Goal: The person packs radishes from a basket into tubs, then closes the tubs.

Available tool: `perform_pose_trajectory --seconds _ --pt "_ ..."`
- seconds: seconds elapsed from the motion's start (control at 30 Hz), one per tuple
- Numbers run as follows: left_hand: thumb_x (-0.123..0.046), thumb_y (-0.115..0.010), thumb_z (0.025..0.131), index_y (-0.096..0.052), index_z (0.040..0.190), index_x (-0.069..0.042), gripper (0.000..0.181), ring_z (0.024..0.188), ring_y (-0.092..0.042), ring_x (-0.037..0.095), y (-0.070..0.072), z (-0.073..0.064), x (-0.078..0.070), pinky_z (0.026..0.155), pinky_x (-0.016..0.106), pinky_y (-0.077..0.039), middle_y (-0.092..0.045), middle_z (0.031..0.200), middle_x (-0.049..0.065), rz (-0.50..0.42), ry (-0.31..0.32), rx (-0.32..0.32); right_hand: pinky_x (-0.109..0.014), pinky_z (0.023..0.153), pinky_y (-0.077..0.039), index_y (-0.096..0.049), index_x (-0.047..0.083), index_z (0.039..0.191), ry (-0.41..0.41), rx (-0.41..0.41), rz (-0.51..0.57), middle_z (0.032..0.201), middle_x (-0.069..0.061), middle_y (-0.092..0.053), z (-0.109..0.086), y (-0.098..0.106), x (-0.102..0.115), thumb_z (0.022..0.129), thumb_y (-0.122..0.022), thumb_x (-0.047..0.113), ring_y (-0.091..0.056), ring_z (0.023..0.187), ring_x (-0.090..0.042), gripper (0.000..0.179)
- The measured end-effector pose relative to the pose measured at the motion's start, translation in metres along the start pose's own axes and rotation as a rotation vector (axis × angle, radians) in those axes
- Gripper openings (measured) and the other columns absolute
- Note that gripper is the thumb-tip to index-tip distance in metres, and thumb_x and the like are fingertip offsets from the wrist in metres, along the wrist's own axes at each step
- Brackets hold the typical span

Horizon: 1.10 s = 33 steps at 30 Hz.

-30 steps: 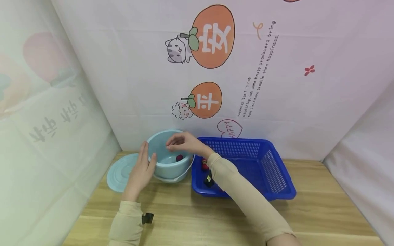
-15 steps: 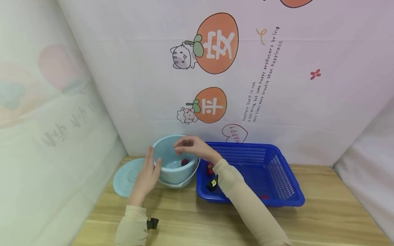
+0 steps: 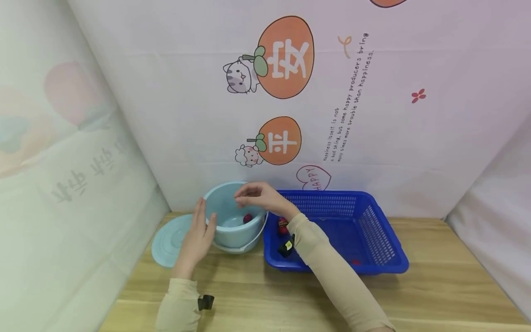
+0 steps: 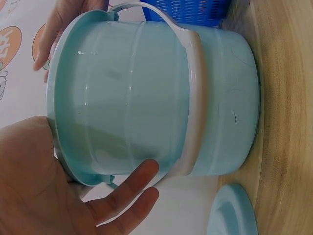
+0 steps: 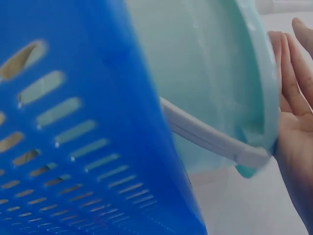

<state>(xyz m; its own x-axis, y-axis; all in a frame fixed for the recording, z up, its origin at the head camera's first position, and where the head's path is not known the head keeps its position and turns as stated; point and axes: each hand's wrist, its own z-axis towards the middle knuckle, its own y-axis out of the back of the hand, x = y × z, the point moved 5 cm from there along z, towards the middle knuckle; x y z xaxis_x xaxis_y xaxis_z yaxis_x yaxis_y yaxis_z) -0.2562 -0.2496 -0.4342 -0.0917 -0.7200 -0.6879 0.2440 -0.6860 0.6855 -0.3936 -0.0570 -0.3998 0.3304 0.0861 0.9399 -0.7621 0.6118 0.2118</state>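
Note:
A light blue bucket with a white handle stands tilted towards me in the head view, a small dark red round object inside it. My left hand touches the bucket's left rim with extended fingers; its palm and two fingers show beside the wall in the left wrist view. Above the bucket's opening hovers my right hand, its fingers loosely bent and nothing visible in them. To the right sits a blue basket, holding a red item with dark markings and another red thing.
A round light blue lid lies left of the bucket on the wooden table. Printed cloth hangs behind and on both sides. Black devices sit at both wrists. The basket's slotted wall stands close to the bucket.
The head view has shifted slightly. Both hands keep nearly the same places at the bucket, and the dark red object stays inside it.

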Motion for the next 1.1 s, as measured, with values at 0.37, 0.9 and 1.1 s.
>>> perform_pose_trajectory --seconds 0.37,0.9,1.1 --pt "-0.048 -0.026 0.116 -0.003 0.170 -0.003 0.074 0.158 -0.015 0.047 0.007 0.003 0.003 0.120 0.070 -0.026 0.003 0.177 0.014 0.006 -0.020 0.000 -0.063 0.111 -0.046 -0.059 -0.014 0.134 -0.043 -0.119 0.154 0.129 -0.035 -0.063 -0.037 0.067 -0.005 0.105 -0.067 0.013 -0.071 0.113 -0.034 0.040" --pt "-0.047 -0.026 0.116 -0.003 0.169 -0.001 0.074 0.159 -0.014 0.046 0.004 0.002 0.005 0.120 0.070 -0.025 0.003 0.177 0.014 -0.008 -0.023 0.007 -0.063 0.109 -0.047 -0.052 -0.016 0.142 -0.170 -0.178 0.044 0.138 -0.042 -0.053 -0.091 0.121 -0.033 0.106 -0.067 0.014 -0.069 0.117 -0.038 0.049" --pt "-0.047 -0.027 0.116 -0.004 0.170 -0.003 0.073 0.158 -0.017 0.046 -0.003 0.004 0.004 0.120 0.071 -0.026 0.002 0.177 0.014 -0.024 -0.028 0.006 -0.065 0.108 -0.046 -0.053 -0.018 0.139 -0.161 -0.150 0.033 0.137 -0.044 -0.052 -0.095 0.125 -0.032 0.105 -0.068 0.012 -0.065 0.120 -0.047 0.048"
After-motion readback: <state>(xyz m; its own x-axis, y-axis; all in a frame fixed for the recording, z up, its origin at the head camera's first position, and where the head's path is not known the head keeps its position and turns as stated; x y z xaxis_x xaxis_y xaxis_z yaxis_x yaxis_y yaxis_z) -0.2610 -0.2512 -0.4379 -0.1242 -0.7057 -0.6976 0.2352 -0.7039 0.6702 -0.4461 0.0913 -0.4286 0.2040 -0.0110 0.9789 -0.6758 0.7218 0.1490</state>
